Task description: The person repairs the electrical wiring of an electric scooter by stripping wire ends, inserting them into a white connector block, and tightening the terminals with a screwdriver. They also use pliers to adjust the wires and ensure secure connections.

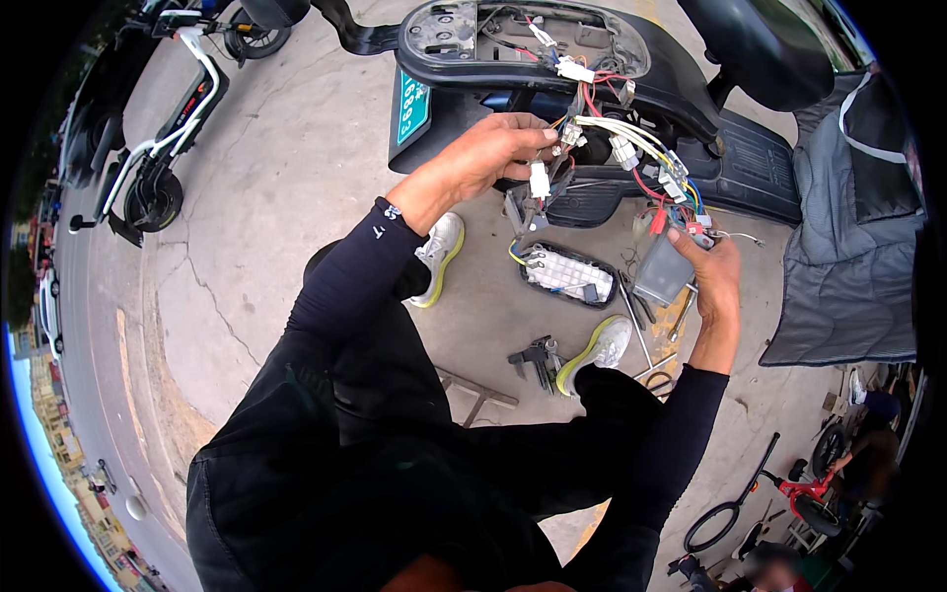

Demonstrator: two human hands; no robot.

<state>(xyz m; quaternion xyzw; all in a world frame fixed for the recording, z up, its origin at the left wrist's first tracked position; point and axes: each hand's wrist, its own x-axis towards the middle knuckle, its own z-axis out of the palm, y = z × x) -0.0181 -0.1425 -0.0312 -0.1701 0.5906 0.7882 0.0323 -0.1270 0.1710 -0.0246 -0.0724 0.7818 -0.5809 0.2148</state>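
Note:
My left hand [503, 156] is closed in a pinch on a bundle of thin wires with small white connectors [570, 136], just below the opened black scooter body [513, 74]. My right hand [712, 271] grips the top edge of a grey box [663, 271], its thumb beside red connectors [658, 219]; the fingers behind are partly hidden. White, yellow, blue and red wires [636, 135] arch between the scooter and the box. A white plug [539, 180] hangs below my left fingers.
An oblong black-rimmed part [567, 275] lies on the concrete between my shoes. Near my right shoe [597, 353] are black tools [536, 362] and metal wrenches [681, 314]. A quilted grey cover [838, 286] hangs at right. Another scooter [168, 138] stands left; a red bike [804, 493] is lower right.

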